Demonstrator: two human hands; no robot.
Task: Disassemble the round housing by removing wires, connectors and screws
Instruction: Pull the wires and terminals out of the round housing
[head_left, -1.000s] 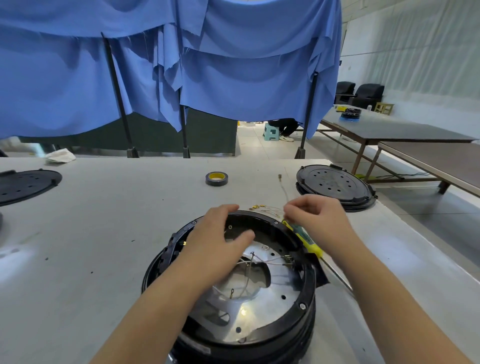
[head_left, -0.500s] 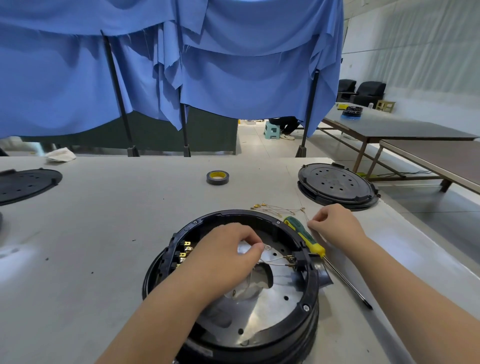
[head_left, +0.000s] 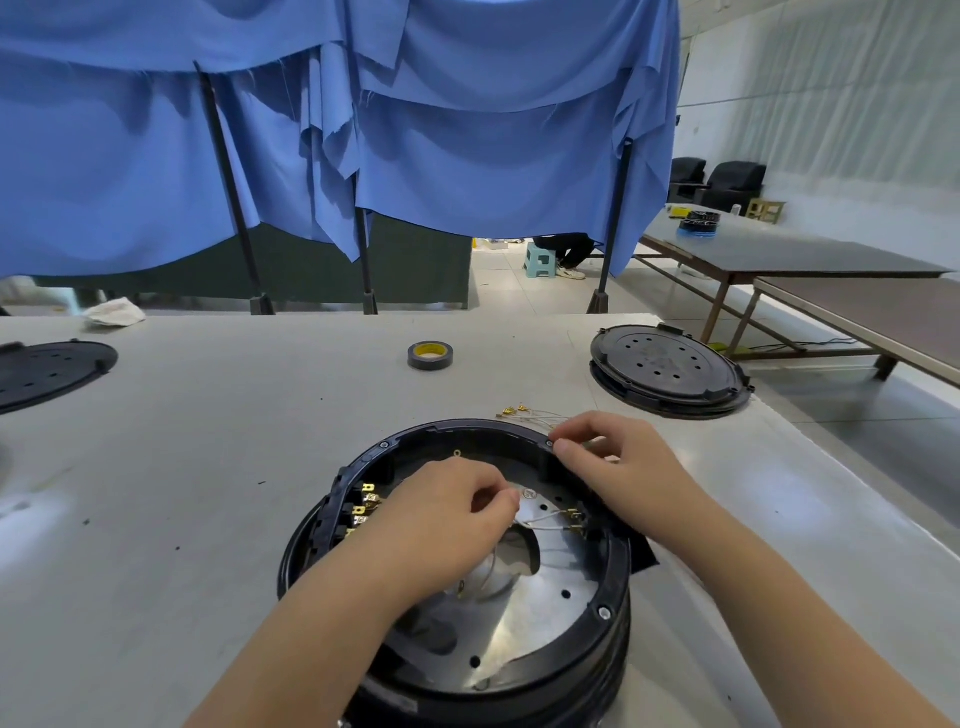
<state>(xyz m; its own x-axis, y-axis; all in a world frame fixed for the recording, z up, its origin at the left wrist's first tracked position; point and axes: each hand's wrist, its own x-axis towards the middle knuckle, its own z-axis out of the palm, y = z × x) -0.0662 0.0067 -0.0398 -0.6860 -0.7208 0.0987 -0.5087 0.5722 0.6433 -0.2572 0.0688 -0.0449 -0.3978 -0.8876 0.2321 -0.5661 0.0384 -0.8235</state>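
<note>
Right hand (head_left: 618, 465) has come back from the table onto the housing rim, covering the screwdriver.

The round black plastic housing (head_left: 457, 566) sits nearest on the pale table (head_left: 208, 441); inside, over its shiny metal plate, the left hand (head_left: 447, 512) pinches thin white wires (head_left: 543, 519) ending in brass connectors. The right hand's curled fingers steady the rim, gripping nothing I can see. Wire removal looks underway; next, a firm pull. Beyond lie freed wires (head_left: 524, 414), a tape roll (head_left: 429, 355), a black lid (head_left: 670, 370).

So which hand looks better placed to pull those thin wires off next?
Probably the left hand: it already pinches the thin wires inside the round housing. The right hand sits on the rim, seemingly steadying.
</note>
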